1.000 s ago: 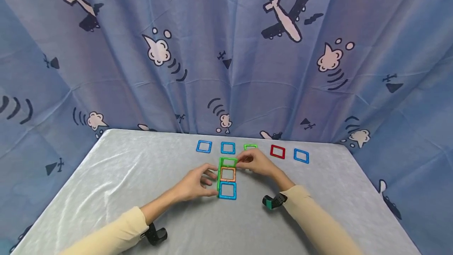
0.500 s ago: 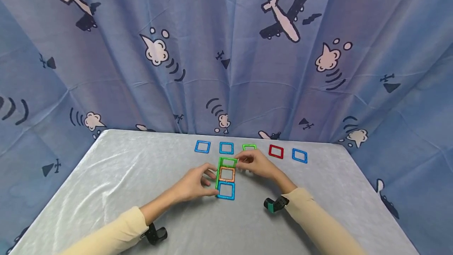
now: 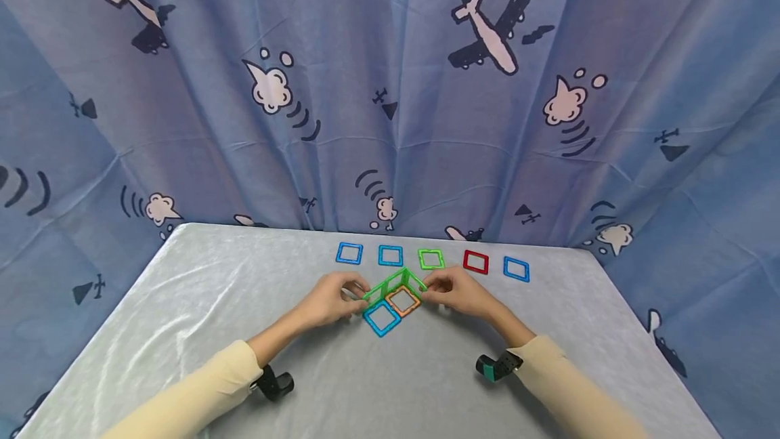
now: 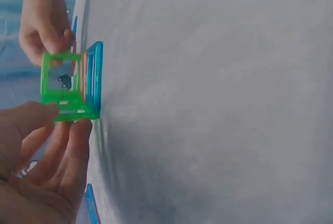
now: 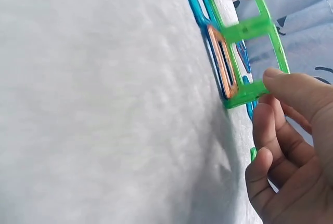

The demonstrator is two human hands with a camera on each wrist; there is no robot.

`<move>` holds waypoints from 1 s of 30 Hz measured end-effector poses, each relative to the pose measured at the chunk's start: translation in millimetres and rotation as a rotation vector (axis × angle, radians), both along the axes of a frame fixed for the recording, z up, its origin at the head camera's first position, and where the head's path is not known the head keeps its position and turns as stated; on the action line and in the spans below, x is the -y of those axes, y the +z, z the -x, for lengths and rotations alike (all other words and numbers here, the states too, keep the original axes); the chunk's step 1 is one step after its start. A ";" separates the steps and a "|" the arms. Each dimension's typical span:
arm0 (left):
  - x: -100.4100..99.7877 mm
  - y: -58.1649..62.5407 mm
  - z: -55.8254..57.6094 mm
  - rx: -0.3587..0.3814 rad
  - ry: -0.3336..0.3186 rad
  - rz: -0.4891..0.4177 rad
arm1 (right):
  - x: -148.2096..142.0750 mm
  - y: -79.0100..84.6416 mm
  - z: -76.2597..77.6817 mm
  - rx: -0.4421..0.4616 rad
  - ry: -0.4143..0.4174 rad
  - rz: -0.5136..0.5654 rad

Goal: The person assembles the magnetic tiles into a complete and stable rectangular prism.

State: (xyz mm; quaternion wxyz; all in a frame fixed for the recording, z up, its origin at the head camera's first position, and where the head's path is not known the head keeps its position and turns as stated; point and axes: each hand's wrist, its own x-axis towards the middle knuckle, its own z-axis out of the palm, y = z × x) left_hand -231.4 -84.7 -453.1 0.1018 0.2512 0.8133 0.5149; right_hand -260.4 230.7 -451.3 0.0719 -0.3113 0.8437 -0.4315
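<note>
A small build of square magnetic tiles stands mid-table. A blue tile (image 3: pixel 391 328) and an orange tile (image 3: pixel 412 309) lie flat, edge to edge. Green tiles (image 3: pixel 385 288) stand upright along their far side and round the right end, making a corner. My left hand (image 3: pixel 332 300) pinches the left end of the green wall between thumb and fingers, as the left wrist view shows. At the other end my right hand (image 3: pixel 460 295) pinches the green tile, its thumb on the upper edge; the right wrist view shows the green frames (image 5: pixel 247 28) beside the orange tile (image 5: pixel 218 55).
Behind the build a row of loose tiles lies flat: a blue tile (image 3: pixel 349 262), another blue tile (image 3: pixel 391 264), a green tile (image 3: pixel 431 267), a red tile (image 3: pixel 476 271) and a blue tile (image 3: pixel 516 278). A patterned curtain (image 3: pixel 341 87) hangs at the far edge of the white cloth-covered table (image 3: pixel 292 385).
The tile build has turned clockwise, from a straight column to a diagonal. My right hand has moved right and slightly nearer, uncovering the loose green tile; my left hand has moved slightly away from me.
</note>
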 end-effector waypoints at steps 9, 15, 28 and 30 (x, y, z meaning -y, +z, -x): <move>-14.1 1.4 20.6 -0.057 0.046 0.013 | -8.5 3.3 -25.0 0.044 -0.023 0.032; -26.8 4.7 30.2 -0.045 0.060 0.028 | -14.8 0.6 -32.2 0.047 -0.077 0.061; -39.4 4.7 45.4 -0.079 0.080 0.029 | -18.0 -2.8 -41.2 0.105 -0.131 0.102; -39.4 4.3 44.9 -0.072 0.077 0.020 | -18.9 -4.3 -41.3 0.100 -0.121 0.106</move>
